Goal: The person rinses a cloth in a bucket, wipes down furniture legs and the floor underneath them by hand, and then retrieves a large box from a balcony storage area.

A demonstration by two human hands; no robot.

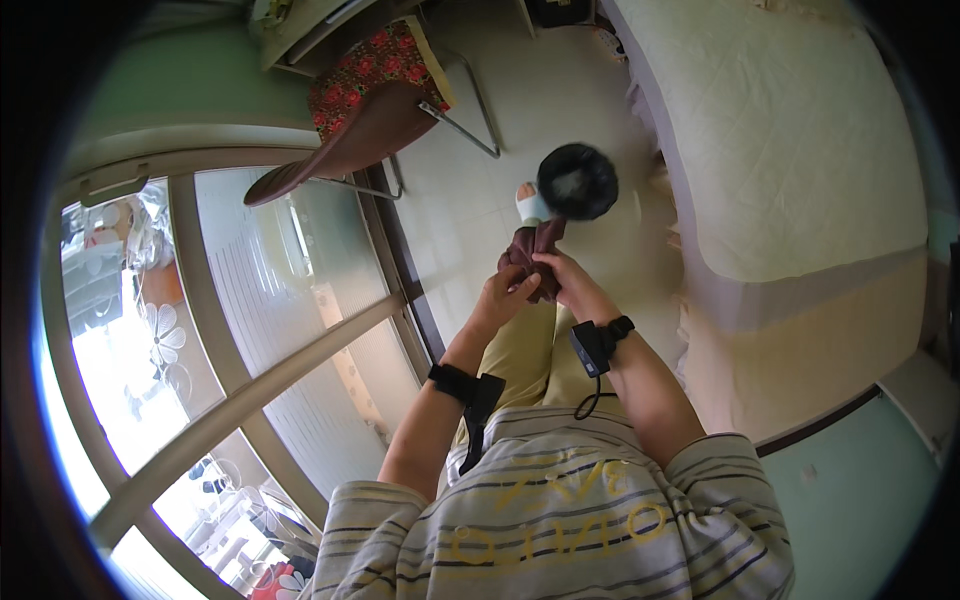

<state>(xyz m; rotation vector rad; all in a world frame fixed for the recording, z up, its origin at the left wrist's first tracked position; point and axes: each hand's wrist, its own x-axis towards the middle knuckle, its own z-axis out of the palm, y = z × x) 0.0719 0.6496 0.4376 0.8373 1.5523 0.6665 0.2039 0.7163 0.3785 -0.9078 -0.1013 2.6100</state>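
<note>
A dark maroon cloth (524,244) is bunched between my two hands, in front of my thighs. My left hand (504,297) grips its near left side with the thumb laid across the folds. From the right, my right hand (564,276) pinches the cloth, its thumb on top. One end of the fabric sticks out forward, towards a round black bin (577,182) on the floor that seems to have a dark liner. Part of the cloth is hidden under my fingers, so its exact kind cannot be made out.
My foot in a white slipper (531,208) is beside the bin on the tiled floor (469,176). A brown chair (375,135) with metal legs stands ahead left. A sliding glass door (292,262) runs along the left, and a bed with a pale quilted cover (795,135) fills the right.
</note>
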